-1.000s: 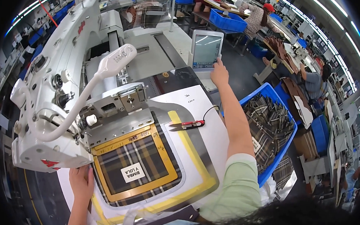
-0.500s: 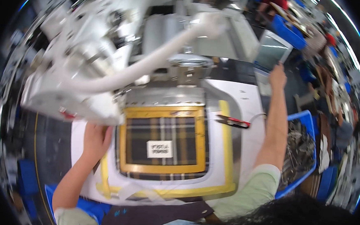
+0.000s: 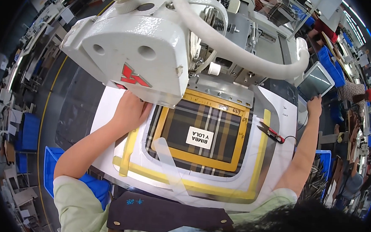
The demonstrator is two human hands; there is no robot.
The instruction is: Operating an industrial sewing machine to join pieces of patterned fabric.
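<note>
My left hand (image 3: 130, 110) reaches up under the white head of a sewing machine (image 3: 130, 49). Its fingertips are hidden there, so what they touch does not show. Over at the far right, my right hand (image 3: 314, 107) has its fingers closed at the lower edge of a screen panel (image 3: 317, 80). Between my arms a yellow rectangular frame (image 3: 195, 159) lies flat on dark plaid fabric (image 3: 174, 130). A small white label (image 3: 200, 137) rests on the fabric inside the frame. A clear plate edged with yellow tape (image 3: 227, 193) surrounds them.
Red-handled thread snips (image 3: 272, 133) lie right of the frame, near a thin cord. A thick white hose (image 3: 244, 60) arches over the machine. Blue bins (image 3: 327, 161) stand by the table's right side and lower left. A translucent strip (image 3: 170, 164) crosses the frame's near edge.
The view has shifted, so the machine head looks larger and the frame sits further right. My left hand stays by the machine head, and my right hand stays at the screen panel.
</note>
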